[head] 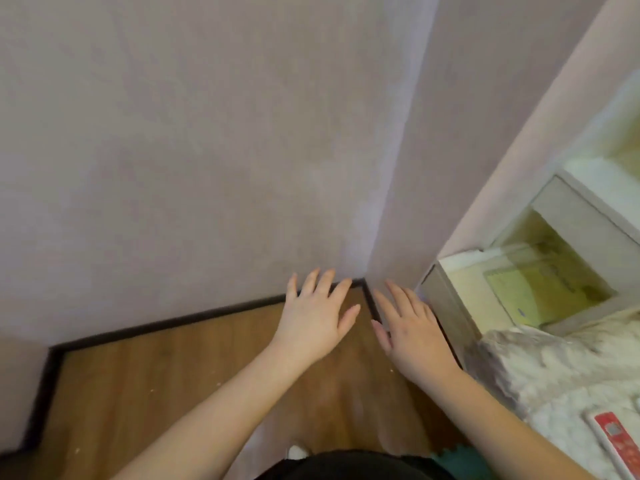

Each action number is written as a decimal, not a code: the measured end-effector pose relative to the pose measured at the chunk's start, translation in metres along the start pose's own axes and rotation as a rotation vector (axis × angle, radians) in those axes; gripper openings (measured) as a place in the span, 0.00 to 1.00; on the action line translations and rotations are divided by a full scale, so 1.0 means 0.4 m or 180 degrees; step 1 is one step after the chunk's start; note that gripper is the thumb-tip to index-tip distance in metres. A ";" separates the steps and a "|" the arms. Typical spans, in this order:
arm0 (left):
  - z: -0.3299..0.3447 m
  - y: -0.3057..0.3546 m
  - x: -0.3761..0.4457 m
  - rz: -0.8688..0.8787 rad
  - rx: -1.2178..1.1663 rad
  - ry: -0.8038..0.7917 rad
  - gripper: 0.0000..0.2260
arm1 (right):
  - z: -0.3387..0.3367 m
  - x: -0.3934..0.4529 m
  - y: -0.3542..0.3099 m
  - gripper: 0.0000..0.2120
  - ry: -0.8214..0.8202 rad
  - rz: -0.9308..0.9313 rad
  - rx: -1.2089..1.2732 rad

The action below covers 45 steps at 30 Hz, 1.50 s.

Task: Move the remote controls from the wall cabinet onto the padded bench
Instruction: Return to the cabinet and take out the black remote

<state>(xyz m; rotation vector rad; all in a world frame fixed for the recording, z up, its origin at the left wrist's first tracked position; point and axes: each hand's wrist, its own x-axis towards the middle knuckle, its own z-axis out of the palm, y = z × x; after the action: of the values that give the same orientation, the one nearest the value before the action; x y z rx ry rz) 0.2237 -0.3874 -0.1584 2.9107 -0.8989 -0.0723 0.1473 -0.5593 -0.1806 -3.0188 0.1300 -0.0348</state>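
Both of my hands are stretched out in front of me over the wooden floor, fingers spread and holding nothing. My left hand (317, 311) and my right hand (410, 332) hover near the corner where two pale walls meet. At the right edge, a red and white remote control (614, 439) lies on the fluffy white padded bench (540, 372). Beyond the bench is the white cabinet (585, 216) with open, yellow-lit compartments; I cannot make out any remote control inside it.
A pale wall (194, 150) fills most of the view, with a dark skirting board (166, 323) along the wooden floor (180, 386). A low white unit (446, 299) stands between the bench and the wall corner.
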 end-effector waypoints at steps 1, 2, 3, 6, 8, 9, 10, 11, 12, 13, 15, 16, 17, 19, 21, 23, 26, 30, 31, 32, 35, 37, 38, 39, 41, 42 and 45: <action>-0.002 -0.045 -0.022 -0.0121 -0.0018 0.0025 0.26 | -0.002 0.025 -0.043 0.25 0.0010 -0.0088 -0.0013; -0.006 -0.087 -0.047 -0.0243 -0.0053 0.0032 0.27 | -0.003 0.051 -0.087 0.25 0.0006 -0.0161 -0.0014; -0.010 -0.126 -0.072 -0.0368 -0.0084 0.0044 0.27 | -0.006 0.076 -0.132 0.25 -0.0015 -0.0232 -0.0010; -0.026 -0.230 -0.149 -0.0728 -0.0088 0.0094 0.28 | -0.009 0.130 -0.255 0.27 -0.0063 -0.0570 -0.0022; -0.038 -0.294 -0.199 -0.0997 -0.0090 0.0157 0.28 | -0.007 0.158 -0.332 0.26 -0.0100 -0.0879 -0.0031; -0.044 -0.324 -0.225 -0.1138 -0.0082 0.0203 0.28 | -0.007 0.173 -0.370 0.25 -0.0109 -0.1034 -0.0043; -0.048 -0.351 -0.252 -0.1274 -0.0063 0.0223 0.29 | -0.006 0.186 -0.407 0.25 -0.0112 -0.1178 -0.0052; -0.052 -0.376 -0.278 -0.1419 -0.0055 0.0226 0.29 | -0.005 0.199 -0.444 0.25 -0.0109 -0.1323 -0.0053; -0.053 -0.400 -0.304 -0.1573 -0.0065 0.0236 0.29 | -0.003 0.211 -0.480 0.25 -0.0119 -0.1472 -0.0051; -0.057 -0.422 -0.329 -0.1733 -0.0078 0.0256 0.29 | -0.001 0.223 -0.515 0.25 -0.0146 -0.1618 -0.0058; -0.069 -0.458 -0.377 -0.2052 -0.0080 0.0281 0.29 | 0.001 0.245 -0.584 0.25 -0.0190 -0.1909 -0.0069; -0.073 -0.476 -0.399 -0.2200 -0.0078 0.0250 0.29 | 0.004 0.256 -0.619 0.25 -0.0201 -0.2046 -0.0060; -0.076 -0.493 -0.419 -0.2342 -0.0087 0.0210 0.29 | 0.004 0.267 -0.653 0.24 -0.0210 -0.2171 -0.0040; -0.081 -0.525 -0.457 -0.2640 -0.0141 0.0198 0.29 | 0.005 0.287 -0.718 0.24 -0.0219 -0.2419 0.0014; -0.094 -0.551 -0.488 -0.2913 -0.0073 0.0235 0.29 | 0.005 0.307 -0.779 0.24 -0.0199 -0.2663 0.0120; -0.110 -0.574 -0.510 -0.3165 -0.0007 0.0197 0.29 | 0.006 0.329 -0.835 0.23 -0.0183 -0.2910 0.0236; -0.139 -0.607 -0.536 -0.3523 0.0032 0.0241 0.28 | 0.006 0.361 -0.916 0.23 -0.0212 -0.3265 0.0336; -0.184 -0.640 -0.563 -0.4020 0.0155 0.0312 0.27 | 0.004 0.397 -1.019 0.23 -0.0186 -0.3721 0.0434; -0.193 -0.644 -0.571 -0.4123 0.0182 0.0321 0.27 | 0.002 0.403 -1.044 0.23 -0.0178 -0.3823 0.0485; -0.200 -0.646 -0.582 -0.4225 0.0194 0.0337 0.27 | 0.000 0.405 -1.068 0.23 -0.0180 -0.3928 0.0512; -0.214 -0.645 -0.624 -0.4518 0.0196 0.0403 0.26 | -0.007 0.394 -1.140 0.23 -0.0162 -0.4254 0.0481; -0.221 -0.640 -0.657 -0.4680 0.0205 0.0420 0.26 | -0.011 0.373 -1.186 0.24 -0.0156 -0.4498 0.0465; -0.224 -0.636 -0.676 -0.4780 0.0189 0.0443 0.26 | -0.015 0.359 -1.209 0.24 -0.0170 -0.4609 0.0462; -0.229 -0.634 -0.699 -0.4879 0.0145 0.0465 0.26 | -0.021 0.343 -1.233 0.24 -0.0166 -0.4696 0.0471; -0.240 -0.633 -0.753 -0.5048 0.0051 0.0513 0.26 | -0.035 0.306 -1.279 0.24 -0.0138 -0.4852 0.0486; -0.248 -0.632 -0.783 -0.5127 0.0039 0.0544 0.26 | -0.043 0.285 -1.303 0.24 -0.0133 -0.4940 0.0489; -0.270 -0.635 -0.878 -0.5282 0.0092 0.0618 0.26 | -0.066 0.213 -1.383 0.23 -0.0104 -0.5167 0.0524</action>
<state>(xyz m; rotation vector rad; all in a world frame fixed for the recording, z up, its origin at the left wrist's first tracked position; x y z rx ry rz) 0.0838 0.0278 -0.0711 2.6549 1.5710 0.1089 0.2780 -0.0227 -0.0862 -2.0912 -2.0462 -0.1176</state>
